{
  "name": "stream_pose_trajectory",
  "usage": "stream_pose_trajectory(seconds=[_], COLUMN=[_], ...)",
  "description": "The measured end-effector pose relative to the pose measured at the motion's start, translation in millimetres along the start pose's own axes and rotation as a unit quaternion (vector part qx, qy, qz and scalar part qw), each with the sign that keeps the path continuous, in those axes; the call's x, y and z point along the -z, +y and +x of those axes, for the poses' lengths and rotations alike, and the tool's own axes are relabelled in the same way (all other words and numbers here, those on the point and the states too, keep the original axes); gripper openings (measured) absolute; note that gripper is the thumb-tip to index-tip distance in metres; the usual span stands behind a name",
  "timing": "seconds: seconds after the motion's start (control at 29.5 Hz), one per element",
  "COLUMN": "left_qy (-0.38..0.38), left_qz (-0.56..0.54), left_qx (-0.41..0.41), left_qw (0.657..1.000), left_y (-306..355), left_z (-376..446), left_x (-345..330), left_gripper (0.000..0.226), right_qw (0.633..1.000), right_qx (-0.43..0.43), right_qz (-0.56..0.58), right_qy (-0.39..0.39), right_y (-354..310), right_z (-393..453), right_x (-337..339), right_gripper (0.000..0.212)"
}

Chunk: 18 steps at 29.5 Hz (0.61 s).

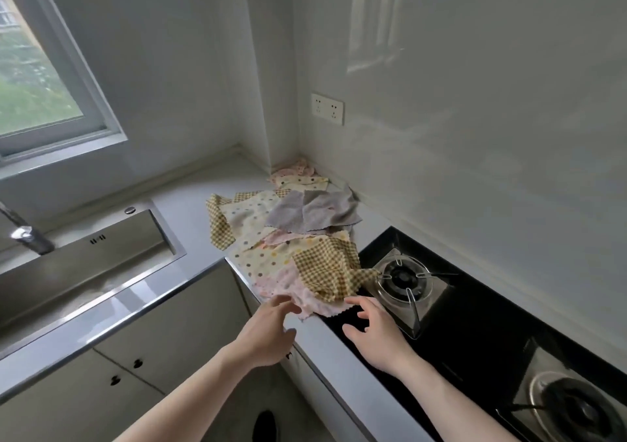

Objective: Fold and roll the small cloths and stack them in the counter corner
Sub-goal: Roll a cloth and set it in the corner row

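A pale L-shaped counter [190, 204] runs under the window and along the right wall; a loose heap of small cloths [288, 238] lies spread on it from the corner outward; a steel sink [84, 258] and a black gas hob [475, 323] are set into it.

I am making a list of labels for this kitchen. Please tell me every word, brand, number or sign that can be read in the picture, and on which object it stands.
None can be read.
The wall socket shows only plug holes.
The gas stove, sink and cloths show no lettering; the cloths carry only dots and checks.
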State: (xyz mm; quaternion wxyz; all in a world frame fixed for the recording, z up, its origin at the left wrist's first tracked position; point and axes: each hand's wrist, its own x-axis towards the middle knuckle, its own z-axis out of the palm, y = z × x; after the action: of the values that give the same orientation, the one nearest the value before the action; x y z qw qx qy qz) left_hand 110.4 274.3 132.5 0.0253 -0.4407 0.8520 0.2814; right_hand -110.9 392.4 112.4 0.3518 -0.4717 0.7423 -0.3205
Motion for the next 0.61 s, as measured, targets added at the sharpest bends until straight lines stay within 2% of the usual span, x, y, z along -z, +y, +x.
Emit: stream_pose_trajectory(seconds=[0.24, 0.3, 0.44, 0.61], left_qy=[-0.105, -0.168, -0.258, -0.295], left_qz=[0.059, 0.102, 0.186, 0.211], left_qx=[-0.056, -0.090, -0.147, -0.255], left_qw=[0.991, 0.976, 0.937, 0.896], left_y=[-9.2, -31.5, -44.3, -56.5], left_z=[109.9, 159.6, 196.5, 224.8], left_x=[-0.9, 0.2, -6.1, -12.8], left_gripper=[0.047, 0.052, 0.059, 0.065], right_qw=[0.996, 0.984, 0.967, 0.932], right_qx=[-0.061, -0.117, -0.185, -0.242], right_qz=[0.000, 0.033, 0.051, 0.053], right_qy=[0.059, 0.131, 0.168, 0.265], right_y=[8.3, 3.7, -17.9, -52.2], right_z=[35.2, 62.2, 69.5, 62.5], right_x=[-1.4, -18.7, -55.2, -94.6], right_gripper=[0.045, 0.043, 0.043, 0.043])
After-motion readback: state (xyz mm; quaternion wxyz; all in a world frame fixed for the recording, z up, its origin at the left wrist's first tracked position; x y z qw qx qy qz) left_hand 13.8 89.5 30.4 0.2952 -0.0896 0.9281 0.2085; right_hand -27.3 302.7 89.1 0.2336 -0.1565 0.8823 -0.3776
